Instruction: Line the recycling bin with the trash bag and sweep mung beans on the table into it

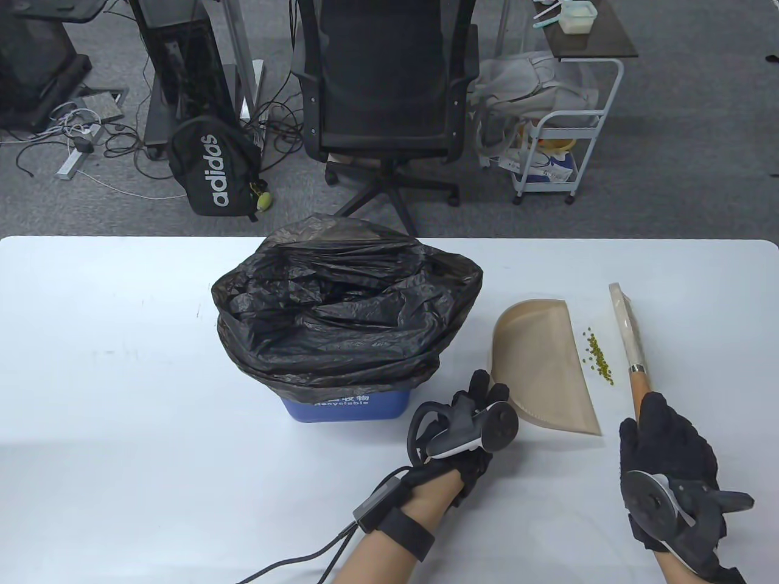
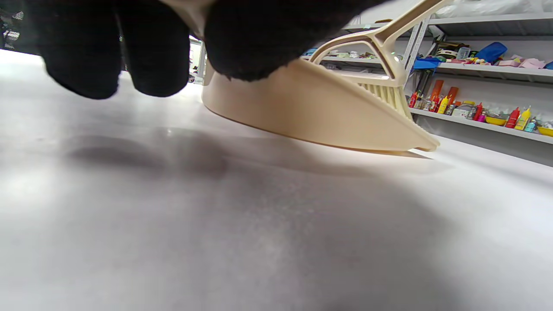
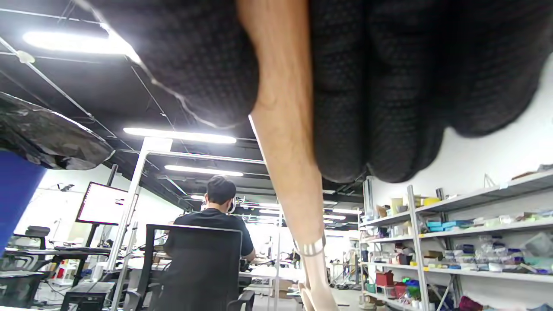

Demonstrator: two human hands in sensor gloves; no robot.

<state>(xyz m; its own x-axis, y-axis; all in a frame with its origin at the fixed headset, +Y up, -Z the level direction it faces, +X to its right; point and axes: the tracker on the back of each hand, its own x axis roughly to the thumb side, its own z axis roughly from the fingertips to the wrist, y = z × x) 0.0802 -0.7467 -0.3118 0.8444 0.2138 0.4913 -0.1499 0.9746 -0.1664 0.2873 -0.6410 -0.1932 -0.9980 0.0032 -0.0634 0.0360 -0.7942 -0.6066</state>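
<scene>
A blue recycling bin (image 1: 350, 409) stands mid-table, lined with a black trash bag (image 1: 341, 316) that drapes over its rim. To its right lies a beige dustpan (image 1: 544, 371), and my left hand (image 1: 484, 395) grips its near left end; the left wrist view shows the dustpan (image 2: 311, 108) tilted on the table under my fingers (image 2: 86, 52). A short line of green mung beans (image 1: 599, 356) lies between the dustpan and a brush (image 1: 627, 328). My right hand (image 1: 660, 420) holds the brush's wooden handle (image 3: 289, 151), with the fingers (image 3: 389, 86) curled round it.
The white table (image 1: 122, 365) extends wide to the left of the bin. Beyond its far edge stand an office chair (image 1: 386, 91), a black backpack (image 1: 213, 167) and a white cart (image 1: 557, 146). A seated person (image 3: 211, 229) appears far off in the right wrist view.
</scene>
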